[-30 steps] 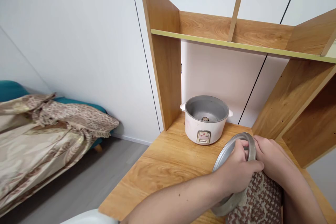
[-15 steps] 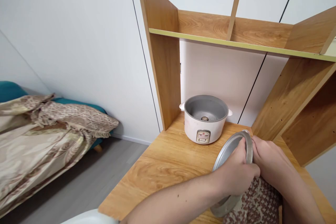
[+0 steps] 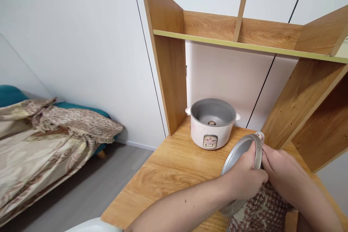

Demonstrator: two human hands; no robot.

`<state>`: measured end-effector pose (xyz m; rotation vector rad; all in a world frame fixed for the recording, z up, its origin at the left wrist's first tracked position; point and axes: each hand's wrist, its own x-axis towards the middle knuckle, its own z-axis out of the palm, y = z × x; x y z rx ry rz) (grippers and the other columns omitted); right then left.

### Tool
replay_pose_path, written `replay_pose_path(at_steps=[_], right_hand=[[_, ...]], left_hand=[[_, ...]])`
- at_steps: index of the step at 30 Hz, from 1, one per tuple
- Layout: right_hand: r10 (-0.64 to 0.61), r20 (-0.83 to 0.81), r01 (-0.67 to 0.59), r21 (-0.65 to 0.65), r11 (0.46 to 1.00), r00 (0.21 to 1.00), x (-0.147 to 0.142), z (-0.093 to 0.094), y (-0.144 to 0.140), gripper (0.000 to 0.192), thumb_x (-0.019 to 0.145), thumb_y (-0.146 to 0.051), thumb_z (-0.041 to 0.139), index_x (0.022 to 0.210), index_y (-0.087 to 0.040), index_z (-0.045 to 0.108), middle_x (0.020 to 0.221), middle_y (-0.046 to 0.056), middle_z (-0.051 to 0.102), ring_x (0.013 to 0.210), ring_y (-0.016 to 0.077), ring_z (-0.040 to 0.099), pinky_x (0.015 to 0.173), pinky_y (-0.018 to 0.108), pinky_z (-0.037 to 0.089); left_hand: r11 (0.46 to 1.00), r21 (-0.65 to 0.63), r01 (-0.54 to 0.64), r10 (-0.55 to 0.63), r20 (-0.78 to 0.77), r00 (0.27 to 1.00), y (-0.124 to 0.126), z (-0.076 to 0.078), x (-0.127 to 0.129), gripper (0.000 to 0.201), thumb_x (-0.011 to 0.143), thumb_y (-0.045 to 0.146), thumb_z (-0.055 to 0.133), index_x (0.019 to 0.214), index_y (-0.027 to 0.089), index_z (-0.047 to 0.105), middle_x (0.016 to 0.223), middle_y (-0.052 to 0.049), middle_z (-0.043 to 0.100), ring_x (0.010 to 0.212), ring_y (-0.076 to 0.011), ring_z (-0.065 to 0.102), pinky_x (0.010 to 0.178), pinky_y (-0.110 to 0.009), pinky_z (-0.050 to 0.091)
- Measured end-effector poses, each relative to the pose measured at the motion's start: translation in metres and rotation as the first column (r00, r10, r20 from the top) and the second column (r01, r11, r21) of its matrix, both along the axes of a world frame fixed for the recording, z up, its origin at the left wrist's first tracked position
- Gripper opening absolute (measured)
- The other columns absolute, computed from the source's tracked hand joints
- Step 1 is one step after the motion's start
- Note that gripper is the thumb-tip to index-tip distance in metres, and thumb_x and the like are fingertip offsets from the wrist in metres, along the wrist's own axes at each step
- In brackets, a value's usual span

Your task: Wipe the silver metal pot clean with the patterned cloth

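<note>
A round silver metal lid (image 3: 236, 155) with a thick grey rim is held tilted over the desk, its hollow side facing left. My left hand (image 3: 246, 174) is closed on the rim, thumb on the inside. My right hand (image 3: 281, 168) is behind the lid, pressing a brown-and-cream patterned cloth (image 3: 259, 208) against its far side; its fingertips are hidden. A corner of the cloth shows above the lid's top edge. Beyond the lid, the white rice cooker (image 3: 210, 136) stands uncovered, its grey inside and central round part visible.
The wooden desk (image 3: 152, 181) carries a shelf unit (image 3: 170, 79) with upright panels and a yellow-edged shelf. To the left, a teal sofa (image 3: 78, 106) lies under a patterned cover (image 3: 32, 152). Part of a white rounded object (image 3: 94, 225) shows at the bottom edge.
More of the cloth has come up over the lid's top edge. My right hand has shifted slightly down and right, while my left hand keeps its hold on the rim.
</note>
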<state>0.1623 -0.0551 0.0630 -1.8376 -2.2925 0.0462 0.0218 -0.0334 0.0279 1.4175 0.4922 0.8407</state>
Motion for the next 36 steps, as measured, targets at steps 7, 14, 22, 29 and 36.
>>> replay_pose_path(at_steps=[7, 14, 22, 29, 36], right_hand=[[-0.071, -0.047, 0.067, -0.087, 0.994, 0.996, 0.004, 0.001, 0.006, 0.028, 0.096, -0.029, 0.030, 0.076, -0.023, 0.048, 0.066, 0.001, 0.061, 0.055, 0.0139, 0.051, 0.054, 0.027, 0.025], [-0.160, -0.101, 0.149, -0.110, 0.983, 0.982, 0.004, 0.006, 0.016, 0.038, 0.098, -0.036, 0.026, 0.068, -0.023, 0.046, 0.067, 0.002, 0.063, 0.057, 0.0147, 0.051, 0.057, 0.027, 0.030], [-0.152, -0.015, 0.150, -0.067, 0.986, 0.988, 0.000, 0.006, 0.018, 0.034, 0.097, -0.031, 0.029, 0.069, -0.022, 0.047, 0.063, 0.002, 0.060, 0.051, 0.0127, 0.044, 0.053, 0.027, 0.027], [-0.053, 0.141, 0.054, -0.009, 0.998, 0.989, -0.008, 0.005, 0.005, 0.011, 0.085, -0.012, 0.042, 0.081, -0.021, 0.045, 0.070, 0.002, 0.061, 0.057, 0.0145, 0.052, 0.052, 0.026, 0.023], [-0.031, 0.087, 0.030, 0.010, 1.000, 0.996, -0.003, 0.000, 0.007, 0.011, 0.085, -0.016, 0.042, 0.079, -0.023, 0.045, 0.067, 0.000, 0.060, 0.054, 0.0144, 0.049, 0.052, 0.027, 0.020]], left_hand=[[0.994, 0.100, -0.032, 0.038, -0.054, 0.998, -0.003, 0.008, -0.002, 0.050, 0.062, 0.006, 0.049, 0.110, 0.020, 0.047, 0.082, 0.002, 0.048, 0.074, -0.0127, 0.045, 0.066, -0.030, 0.040], [0.979, 0.200, -0.031, 0.044, -0.060, 0.997, -0.008, 0.011, -0.005, 0.057, 0.067, 0.007, 0.048, 0.123, 0.021, 0.044, 0.109, -0.005, 0.059, 0.108, -0.0243, 0.056, 0.094, -0.042, 0.044], [0.976, 0.206, -0.075, 0.095, -0.086, 0.992, -0.008, 0.005, -0.004, 0.053, 0.070, 0.009, 0.049, 0.121, 0.021, 0.046, 0.103, -0.004, 0.060, 0.100, -0.0223, 0.058, 0.090, -0.040, 0.046], [0.986, 0.151, -0.071, 0.079, -0.049, 0.996, -0.001, 0.002, -0.002, 0.050, 0.066, 0.006, 0.048, 0.114, 0.019, 0.046, 0.092, -0.001, 0.053, 0.088, -0.0178, 0.053, 0.082, -0.037, 0.046], [0.981, 0.182, -0.068, 0.080, -0.061, 0.995, -0.002, 0.005, -0.004, 0.048, 0.068, 0.006, 0.047, 0.114, 0.019, 0.045, 0.086, 0.000, 0.050, 0.085, -0.0169, 0.052, 0.086, -0.040, 0.046]])
